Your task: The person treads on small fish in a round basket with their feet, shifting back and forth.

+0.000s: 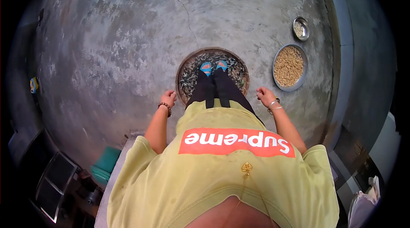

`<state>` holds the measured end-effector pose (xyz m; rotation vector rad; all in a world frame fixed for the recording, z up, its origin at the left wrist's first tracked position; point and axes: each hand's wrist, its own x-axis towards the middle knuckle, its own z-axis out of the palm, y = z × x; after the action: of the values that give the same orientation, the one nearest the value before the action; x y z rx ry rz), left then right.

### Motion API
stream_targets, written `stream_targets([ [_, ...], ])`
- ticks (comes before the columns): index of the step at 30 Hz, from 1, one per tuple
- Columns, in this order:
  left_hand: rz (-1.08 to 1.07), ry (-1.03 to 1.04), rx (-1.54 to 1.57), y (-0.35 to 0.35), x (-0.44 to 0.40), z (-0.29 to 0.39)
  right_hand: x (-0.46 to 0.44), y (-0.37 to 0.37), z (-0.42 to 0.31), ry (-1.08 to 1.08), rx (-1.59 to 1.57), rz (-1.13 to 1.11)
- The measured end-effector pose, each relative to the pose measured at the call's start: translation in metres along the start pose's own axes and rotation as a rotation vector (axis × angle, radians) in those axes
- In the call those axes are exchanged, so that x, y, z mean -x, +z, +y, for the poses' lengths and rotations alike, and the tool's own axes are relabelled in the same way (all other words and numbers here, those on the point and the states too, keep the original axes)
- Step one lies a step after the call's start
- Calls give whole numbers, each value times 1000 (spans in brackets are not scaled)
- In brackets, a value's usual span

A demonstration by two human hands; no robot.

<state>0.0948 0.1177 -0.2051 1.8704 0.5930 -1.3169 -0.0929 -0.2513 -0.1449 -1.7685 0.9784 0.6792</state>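
Observation:
My left hand [168,98] hangs beside the left rim of a round, shallow tray [182,66], its fingers loosely curled. A brown bead bracelet circles that wrist. To the right of the tray is my right hand [265,95], also curled in, with bangles on the wrist. I see nothing held in either hand. Dark and pale dried strips [192,72] cover the tray. My feet in blue sandals [206,68] appear over the strips; whether they stand in the tray I cannot tell. My legs hide its near part.
On the concrete floor [128,35] at the right stands a wide basin [275,76] of tan, nut-like pieces [288,66]. Beyond it is a small metal bowl [306,28] with pale pieces. Stacked green stools [106,164] are at lower left. A wall [363,57] runs along the right.

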Motion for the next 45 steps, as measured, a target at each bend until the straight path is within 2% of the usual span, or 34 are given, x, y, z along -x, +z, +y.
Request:
stream_targets([
  [2, 48, 13, 6, 1, -1, -7, -6, -7, -6, 31, 60, 5],
  [16, -46, 46, 205, 23, 9, -5, -19, -8, -38, 28, 128, -82],
  [20, -48, -25, 145, 18, 14, -12, -17, -12, -54, 30, 90, -67],
  [26, -42, -88, -22, 11, -4, -18, -13, -6, -30, 48, 6, 9],
  [32, -96, 30, -37, 5, -12, 8, 8, 18, -2, 84, -34, 32],
  [34, -38, 66, 34, 9, -11, 15, 12, 20, 4, 108, -83, 16],
  [40, -77, 111, 68, 24, -8, 3, 5, 9, 3, 68, 27, -14],
  [45, -18, 15, 144, 27, 16, -24, -13, -6, -9, 44, 82, -67],
])
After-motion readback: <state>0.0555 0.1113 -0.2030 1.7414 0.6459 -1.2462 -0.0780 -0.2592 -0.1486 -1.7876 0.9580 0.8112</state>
